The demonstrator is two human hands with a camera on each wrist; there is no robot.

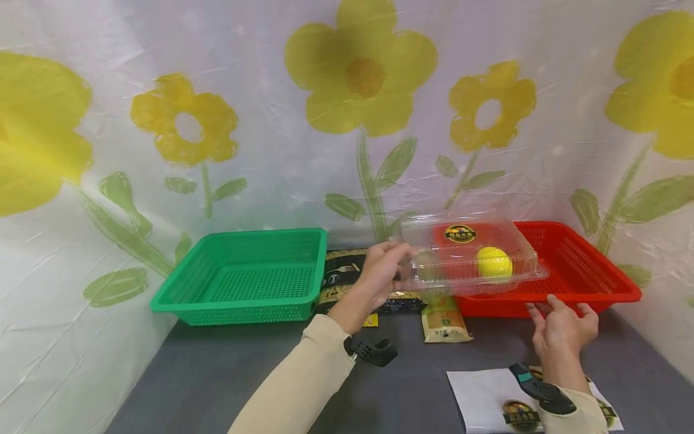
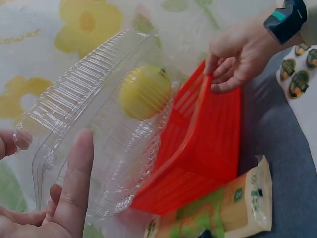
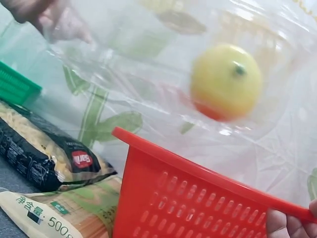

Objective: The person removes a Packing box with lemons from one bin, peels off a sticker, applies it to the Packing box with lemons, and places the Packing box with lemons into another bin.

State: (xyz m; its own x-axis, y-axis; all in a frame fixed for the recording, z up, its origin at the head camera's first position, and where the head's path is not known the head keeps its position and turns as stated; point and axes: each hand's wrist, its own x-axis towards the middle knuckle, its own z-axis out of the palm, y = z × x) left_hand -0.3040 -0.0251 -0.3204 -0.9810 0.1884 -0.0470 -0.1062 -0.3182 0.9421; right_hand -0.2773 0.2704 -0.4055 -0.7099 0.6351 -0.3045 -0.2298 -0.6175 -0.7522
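My left hand grips one end of a clear plastic clamshell box, lid down, with a round black-and-gold label on top. One round yellow fruit lies inside, toward the box's right end; a small green stem mark shows on it in the right wrist view. The box is held in the air, over the left part of a red slotted basket. At that basket's front rim is my right hand, fingers curled over the edge, as the left wrist view shows.
A green slotted basket stands at the left. Between the baskets lie a black pasta bag and a cream-and-green noodle packet. A small yellow packet shows beside my left wrist. White label sheets lie at front right. A flowered curtain hangs behind.
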